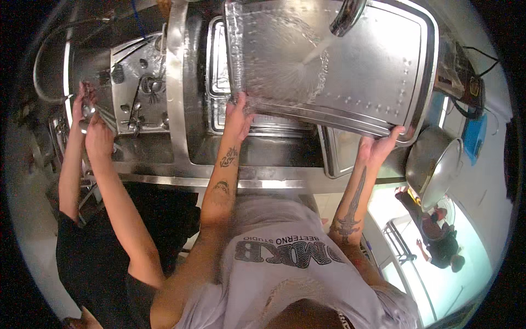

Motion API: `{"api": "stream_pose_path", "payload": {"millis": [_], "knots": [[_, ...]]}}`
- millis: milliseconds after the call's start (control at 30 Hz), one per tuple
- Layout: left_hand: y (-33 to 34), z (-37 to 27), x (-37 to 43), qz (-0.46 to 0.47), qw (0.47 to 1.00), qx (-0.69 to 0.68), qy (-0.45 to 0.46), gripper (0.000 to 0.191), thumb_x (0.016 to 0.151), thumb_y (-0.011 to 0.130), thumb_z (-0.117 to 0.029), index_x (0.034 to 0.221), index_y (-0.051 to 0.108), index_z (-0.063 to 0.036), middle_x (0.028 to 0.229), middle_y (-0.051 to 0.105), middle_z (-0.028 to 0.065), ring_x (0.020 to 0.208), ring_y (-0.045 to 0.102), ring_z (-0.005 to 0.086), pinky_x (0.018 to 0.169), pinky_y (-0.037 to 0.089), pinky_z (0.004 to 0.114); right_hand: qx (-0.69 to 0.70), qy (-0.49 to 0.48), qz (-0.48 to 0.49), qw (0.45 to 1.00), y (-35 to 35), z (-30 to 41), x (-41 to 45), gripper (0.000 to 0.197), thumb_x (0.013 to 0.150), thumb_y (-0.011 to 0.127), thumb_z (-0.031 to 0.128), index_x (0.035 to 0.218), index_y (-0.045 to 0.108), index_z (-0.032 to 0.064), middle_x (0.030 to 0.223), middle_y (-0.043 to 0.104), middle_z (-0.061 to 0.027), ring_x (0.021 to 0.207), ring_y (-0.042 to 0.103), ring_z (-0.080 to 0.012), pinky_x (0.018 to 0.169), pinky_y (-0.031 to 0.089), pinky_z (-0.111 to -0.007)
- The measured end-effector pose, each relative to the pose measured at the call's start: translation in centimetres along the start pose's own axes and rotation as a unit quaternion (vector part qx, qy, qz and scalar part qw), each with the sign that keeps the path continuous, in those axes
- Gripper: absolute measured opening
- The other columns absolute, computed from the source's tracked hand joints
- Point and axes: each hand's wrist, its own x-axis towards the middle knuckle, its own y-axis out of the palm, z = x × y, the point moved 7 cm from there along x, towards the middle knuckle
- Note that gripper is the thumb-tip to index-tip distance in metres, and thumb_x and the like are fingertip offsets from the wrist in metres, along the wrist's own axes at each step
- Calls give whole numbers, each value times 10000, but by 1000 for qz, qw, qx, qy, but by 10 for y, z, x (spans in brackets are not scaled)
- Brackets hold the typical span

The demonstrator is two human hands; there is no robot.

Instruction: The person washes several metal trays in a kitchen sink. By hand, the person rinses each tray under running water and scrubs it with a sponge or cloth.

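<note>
A large rectangular metal tray (361, 70) is tilted over the sink under a metal faucet spout (347, 18). Water runs from the spout, hits the tray and spreads towards its left side. My left hand (239, 119) grips the tray's near left corner, the thumb over the rim. At the near right corner, my right hand (380, 144) holds the same rim, also with the thumb on top. Beneath the tray, more metal trays (267, 130) lie in the sink basin (263, 152), partly hidden. Another shallow tray (328, 158) leans at the basin's near right side.
At the left, a co-worker's hands (96, 123) hold shiny metal utensils above a second basin, where a tray (123, 94) bears several spoons and utensils. A steel divider (176, 82) separates the basins. Large metal bowls (437, 168) stand at right; another person (441, 242) is farther off.
</note>
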Motion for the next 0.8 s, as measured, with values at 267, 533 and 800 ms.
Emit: {"api": "stream_pose_path", "payload": {"millis": [267, 533, 800], "knots": [[28, 27, 50, -53, 964, -262, 9, 600, 943, 319, -508, 1340, 359, -60, 1337, 421, 142, 1209, 414, 316, 1011, 356, 472, 136, 70, 118, 981, -15, -33, -21, 414, 913, 514, 319, 1234, 482, 59, 1258, 514, -73, 1159, 476, -240, 1032, 363, -427], [19, -14, 57, -105, 974, -187, 67, 577, 902, 398, -556, 1291, 420, -131, 1293, 467, 97, 1149, 458, 315, 958, 383, 514, -224, -41, 184, 956, -64, 9, 40, 426, 822, 611, 1, 1223, 467, 17, 1084, 594, -74, 986, 564, -174, 888, 441, -309], [18, -29, 69, -59, 980, -158, 102, 595, 910, 430, -511, 1288, 407, -51, 1283, 455, 140, 1160, 460, 293, 980, 392, 448, -463, -146, 54, 873, -51, 28, 45, 311, 906, 562, 315, 969, 601, 13, 906, 597, -31, 805, 510, -119, 750, 403, -259]]}}
